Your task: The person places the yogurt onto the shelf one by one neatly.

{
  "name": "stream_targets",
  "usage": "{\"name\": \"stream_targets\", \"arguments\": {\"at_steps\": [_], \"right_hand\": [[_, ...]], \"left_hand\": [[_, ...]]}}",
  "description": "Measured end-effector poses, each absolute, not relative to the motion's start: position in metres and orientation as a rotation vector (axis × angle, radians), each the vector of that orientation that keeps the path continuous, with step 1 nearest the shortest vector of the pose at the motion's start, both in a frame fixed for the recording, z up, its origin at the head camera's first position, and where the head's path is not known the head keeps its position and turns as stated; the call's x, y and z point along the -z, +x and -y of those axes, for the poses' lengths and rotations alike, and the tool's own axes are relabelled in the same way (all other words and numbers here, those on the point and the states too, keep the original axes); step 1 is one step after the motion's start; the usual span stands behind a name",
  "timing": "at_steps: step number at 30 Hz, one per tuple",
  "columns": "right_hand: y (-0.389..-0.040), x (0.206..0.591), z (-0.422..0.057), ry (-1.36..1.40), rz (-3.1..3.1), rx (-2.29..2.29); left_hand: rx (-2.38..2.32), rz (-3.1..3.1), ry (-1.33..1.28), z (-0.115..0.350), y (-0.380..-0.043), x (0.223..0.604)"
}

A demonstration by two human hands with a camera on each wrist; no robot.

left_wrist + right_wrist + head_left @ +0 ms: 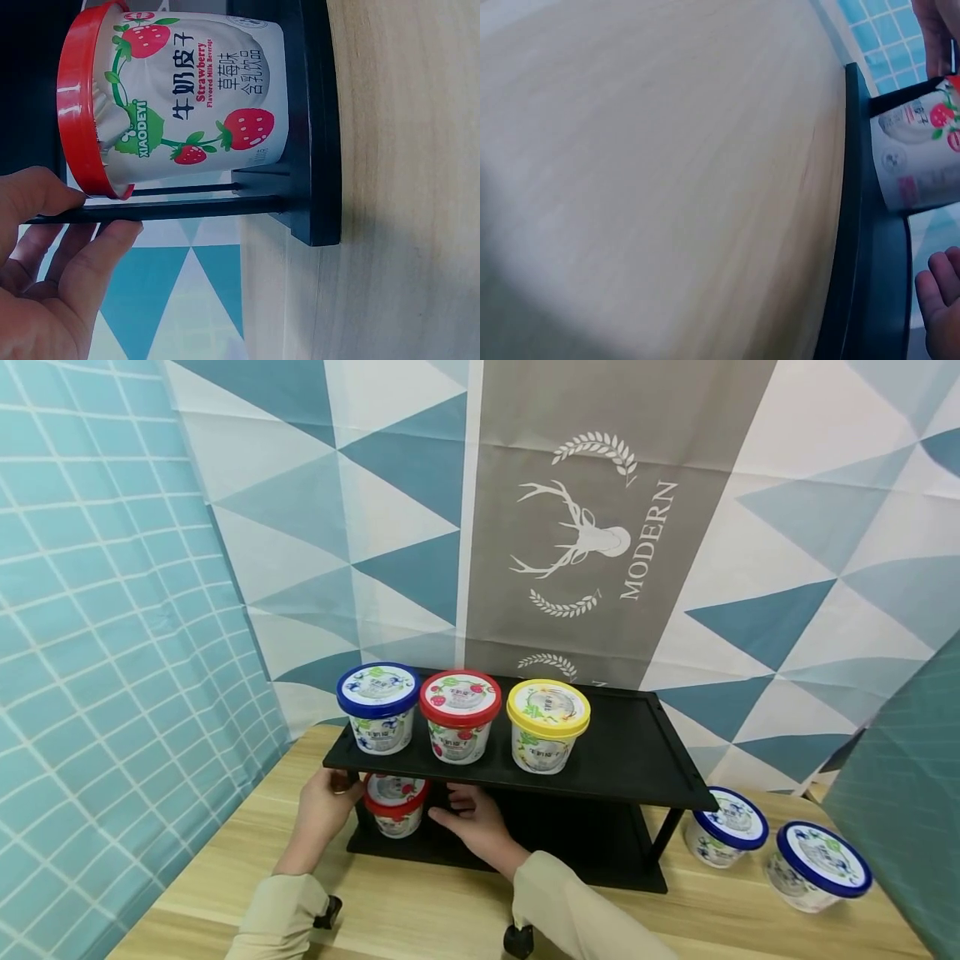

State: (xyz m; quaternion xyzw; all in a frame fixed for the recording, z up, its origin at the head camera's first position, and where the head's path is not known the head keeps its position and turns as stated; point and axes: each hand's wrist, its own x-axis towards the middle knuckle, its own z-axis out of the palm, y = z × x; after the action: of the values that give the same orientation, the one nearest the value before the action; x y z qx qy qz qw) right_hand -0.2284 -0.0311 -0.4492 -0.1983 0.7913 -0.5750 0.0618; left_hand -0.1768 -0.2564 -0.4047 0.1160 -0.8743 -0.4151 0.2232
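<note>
On the lower tier of a black two-tier rack (637, 752) stands a strawberry milk cup (202, 97) with a red lid, upright near the left end. My left hand (322, 806) is at the rack's front left post (187, 211), pinching it between thumb and fingers; the thumb tip is right by the lid's edge. To the right of the cup, my right hand (480, 827) reaches under the upper tier with fingers loosely bent and nothing in them. In the right wrist view its fingers (930, 292) show apart from the cup.
Along the upper tier stand a blue-lidded cup (378, 710), a red-lidded cup (460, 718) and a yellow-lidded cup (547, 727). Two more blue-lidded cups (726, 827) (817, 867) are on the wooden table (420, 902), right of the rack. Patterned cloth (405, 527) hangs behind.
</note>
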Motion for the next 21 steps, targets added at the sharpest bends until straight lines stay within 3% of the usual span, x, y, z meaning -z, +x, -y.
{"name": "stream_targets", "arguments": {"at_steps": [21], "right_hand": [[-0.199, 0.423, -0.045, -0.514, -2.514, 1.774]], "left_hand": [[1.134, 2.439, 0.333, 0.257, -0.179, 0.406]]}}
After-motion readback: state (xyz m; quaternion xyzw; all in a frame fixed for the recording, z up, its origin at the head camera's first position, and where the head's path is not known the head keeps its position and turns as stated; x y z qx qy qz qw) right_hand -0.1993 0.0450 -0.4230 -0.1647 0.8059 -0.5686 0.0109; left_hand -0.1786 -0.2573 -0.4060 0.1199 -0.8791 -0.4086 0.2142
